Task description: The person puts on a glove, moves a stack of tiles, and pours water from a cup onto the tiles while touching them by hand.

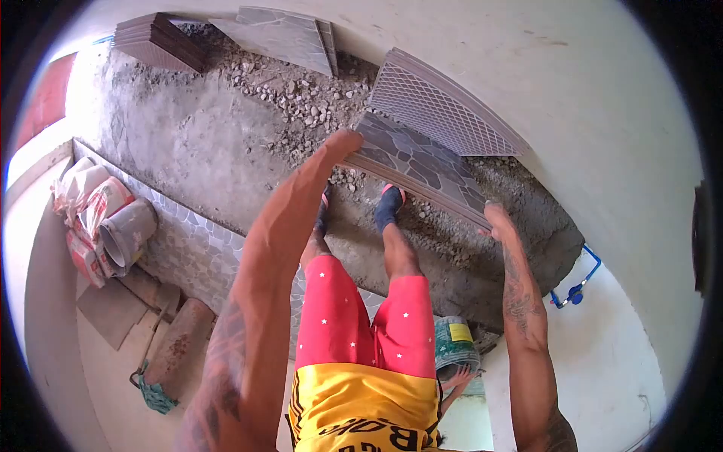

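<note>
Though apart, curled hands point(345, 142) point(498, 218) on tiles point(414, 157)

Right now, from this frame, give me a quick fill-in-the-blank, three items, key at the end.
1. Holding the tiles, the left hand appears ____ (higher/lower) in the picture than the right hand.
2. The shirt is mainly ____.
3. The bucket just right of the shorts is mainly ____.

Missing words: higher; yellow; green.

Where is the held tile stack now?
In the head view's upper middle, the tile stack is between the left hand and right hand, beside the grid-backed tiles.
</note>
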Tool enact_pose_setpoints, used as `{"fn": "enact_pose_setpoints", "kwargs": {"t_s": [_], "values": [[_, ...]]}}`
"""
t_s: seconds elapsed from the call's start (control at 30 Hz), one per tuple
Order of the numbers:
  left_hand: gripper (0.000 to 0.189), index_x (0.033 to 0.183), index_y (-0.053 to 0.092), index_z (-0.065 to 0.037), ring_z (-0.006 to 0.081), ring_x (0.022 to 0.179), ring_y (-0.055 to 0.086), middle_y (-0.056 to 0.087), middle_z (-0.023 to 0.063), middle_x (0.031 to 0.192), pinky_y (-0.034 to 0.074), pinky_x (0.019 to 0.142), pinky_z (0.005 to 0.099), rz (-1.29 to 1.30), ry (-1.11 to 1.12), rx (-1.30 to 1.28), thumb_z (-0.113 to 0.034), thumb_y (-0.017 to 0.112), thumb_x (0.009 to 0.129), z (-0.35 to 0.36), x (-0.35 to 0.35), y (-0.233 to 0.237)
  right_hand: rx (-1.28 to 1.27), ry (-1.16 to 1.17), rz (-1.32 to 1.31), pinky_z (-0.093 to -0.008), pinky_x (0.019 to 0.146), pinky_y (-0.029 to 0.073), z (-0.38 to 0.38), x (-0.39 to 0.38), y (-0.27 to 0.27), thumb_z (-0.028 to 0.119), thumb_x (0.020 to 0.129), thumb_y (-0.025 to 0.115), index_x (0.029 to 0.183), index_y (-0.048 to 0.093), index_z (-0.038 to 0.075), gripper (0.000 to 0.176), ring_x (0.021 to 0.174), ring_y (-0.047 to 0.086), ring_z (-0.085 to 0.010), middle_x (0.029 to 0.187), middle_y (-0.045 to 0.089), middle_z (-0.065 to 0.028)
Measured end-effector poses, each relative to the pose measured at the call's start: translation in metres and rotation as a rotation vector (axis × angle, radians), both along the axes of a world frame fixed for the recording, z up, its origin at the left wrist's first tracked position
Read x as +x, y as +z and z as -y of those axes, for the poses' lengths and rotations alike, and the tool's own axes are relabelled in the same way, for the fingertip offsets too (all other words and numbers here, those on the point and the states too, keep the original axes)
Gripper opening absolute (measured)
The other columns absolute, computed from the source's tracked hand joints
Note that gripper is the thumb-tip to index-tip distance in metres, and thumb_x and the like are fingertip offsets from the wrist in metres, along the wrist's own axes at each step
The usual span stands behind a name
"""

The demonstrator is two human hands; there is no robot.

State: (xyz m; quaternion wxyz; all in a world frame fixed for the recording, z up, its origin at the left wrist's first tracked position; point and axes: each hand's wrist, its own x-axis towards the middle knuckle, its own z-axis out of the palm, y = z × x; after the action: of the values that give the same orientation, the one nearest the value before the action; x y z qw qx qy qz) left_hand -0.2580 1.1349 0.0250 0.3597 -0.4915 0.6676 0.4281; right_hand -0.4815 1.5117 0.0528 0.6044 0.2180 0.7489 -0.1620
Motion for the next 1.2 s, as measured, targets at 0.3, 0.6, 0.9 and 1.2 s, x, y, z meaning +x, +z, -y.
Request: {"fn": "enact_pose_setpoints", "kwargs": {"t_s": [0.3, 0.6, 0.9, 1.2], "values": [[0.033, 0.096, 0.066, -0.003, 0.0249, 0.071, 0.069, 0.069, 0.0118, 0.090, 0.059, 0.057, 0.0433, -0.137, -0.086, 0.034, -0.035, 0.058, 0.090, 0.018, -0.012, -0.010, 0.014, -0.013, 0.049, -0.0406, 0.054, 0.054, 0.008, -0.012, -0.016, 0.030, 0.098, 0.041, 0.114, 0.051, 0.011, 0.027, 0.087, 0.059, -0.0253, 0.108, 0.058, -0.0113], [0.017, 0.091, 0.066, -0.006, 0.0229, 0.061, 0.069, 0.071, 0.0101, 0.086, 0.059, 0.050, 0.0433, 0.154, 0.328, 0.257, -0.017, 0.053, 0.087, 0.034, -0.045, -0.034, -0.049, -0.022, 0.127, -0.0352, 0.043, 0.047, 0.019, -0.033, -0.026, 0.017, 0.093, 0.041, 0.104, 0.057, 0.005, 0.022, 0.065, 0.060, -0.0221, 0.083, 0.062, -0.0124], [0.046, 0.106, 0.066, -0.002, 0.0244, 0.089, 0.067, 0.068, 0.0113, 0.086, 0.056, 0.076, 0.0288, -1.004, -0.543, -0.197, -0.041, 0.071, 0.083, 0.054, -0.023, -0.012, -0.063, 0.015, 0.098, -0.0306, 0.040, 0.046, 0.045, -0.066, -0.015, 0.021, 0.096, 0.034, 0.103, 0.055, 0.001, 0.030, 0.060, 0.062, -0.0204, 0.079, 0.059, -0.0146], [0.073, 0.112, 0.062, 0.009, 0.0199, 0.094, 0.062, 0.067, 0.0159, 0.102, 0.048, 0.084, 0.0346, -0.640, 0.300, 0.009, -0.055, 0.073, 0.079, 0.026, -0.059, -0.004, -0.104, 0.283, -0.123, -0.0398, 0.065, 0.060, 0.073, -0.086, 0.013, 0.069, 0.084, 0.054, 0.138, 0.030, -0.016, 0.104, 0.095, 0.066, -0.0345, 0.132, 0.046, -0.0317]]}}
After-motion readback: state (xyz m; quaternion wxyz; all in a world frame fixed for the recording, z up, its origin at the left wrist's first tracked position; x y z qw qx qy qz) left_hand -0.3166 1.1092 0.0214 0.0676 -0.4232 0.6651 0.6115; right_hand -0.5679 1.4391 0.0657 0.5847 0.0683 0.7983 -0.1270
